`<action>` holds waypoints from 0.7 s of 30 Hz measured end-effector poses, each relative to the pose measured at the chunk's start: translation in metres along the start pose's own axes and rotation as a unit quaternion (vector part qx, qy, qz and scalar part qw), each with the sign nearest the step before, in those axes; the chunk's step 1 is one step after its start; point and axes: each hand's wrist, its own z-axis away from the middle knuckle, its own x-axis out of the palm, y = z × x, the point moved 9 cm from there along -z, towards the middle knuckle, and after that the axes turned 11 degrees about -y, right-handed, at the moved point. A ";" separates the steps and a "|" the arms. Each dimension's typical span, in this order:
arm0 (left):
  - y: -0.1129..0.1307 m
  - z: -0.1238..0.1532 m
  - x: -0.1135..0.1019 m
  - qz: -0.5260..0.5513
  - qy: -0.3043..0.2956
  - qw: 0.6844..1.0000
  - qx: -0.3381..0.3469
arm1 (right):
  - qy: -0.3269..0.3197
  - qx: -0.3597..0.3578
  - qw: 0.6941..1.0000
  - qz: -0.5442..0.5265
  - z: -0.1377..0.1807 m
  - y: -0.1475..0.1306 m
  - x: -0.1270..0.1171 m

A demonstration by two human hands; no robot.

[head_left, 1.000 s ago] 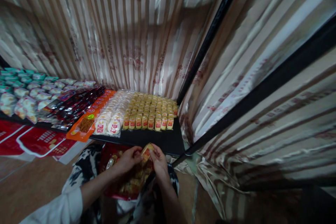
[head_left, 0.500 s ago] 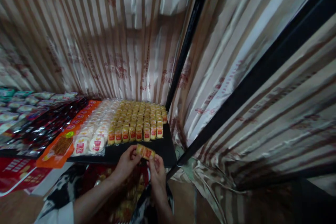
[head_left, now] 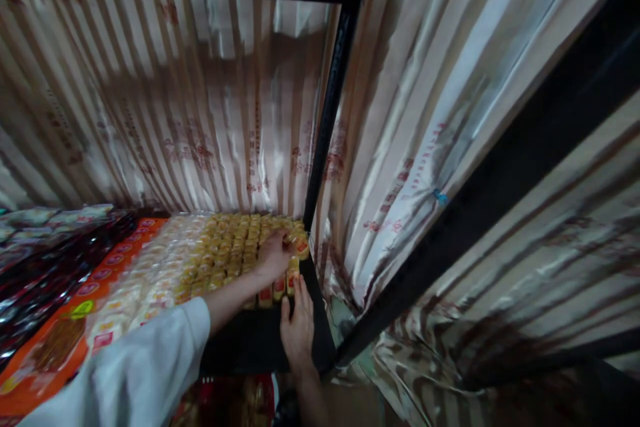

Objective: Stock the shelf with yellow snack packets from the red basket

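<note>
My left hand [head_left: 274, 255] reaches over the rows of small yellow wrapped snack packets [head_left: 227, 243] at the right end of the shelf. Its fingers are closed on one yellow snack packet [head_left: 301, 247] at the back right corner, close to the black post. Lower down, my right hand [head_left: 299, 328] has its fingers stretched forward, the tips touching the front packet [head_left: 293, 273] of the rightmost row. My left forearm covers part of the front rows.
Clear bags of round white crackers [head_left: 150, 260], an orange snack pack [head_left: 55, 340] and dark shiny packets [head_left: 60, 267] lie to the left. A black post [head_left: 333, 107] rises at the shelf corner before striped sheeting [head_left: 225, 107]. Below the shelf is a red-edged container [head_left: 274, 390].
Both hands moved from the shelf's front edge to the packet rows. The left hand took the packet to the back right corner; the right hand came off it. The view shifted.
</note>
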 end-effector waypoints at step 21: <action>0.009 -0.050 0.075 -0.311 -0.114 0.942 0.057 | 0.028 0.007 1.000 0.007 0.006 0.007 -0.004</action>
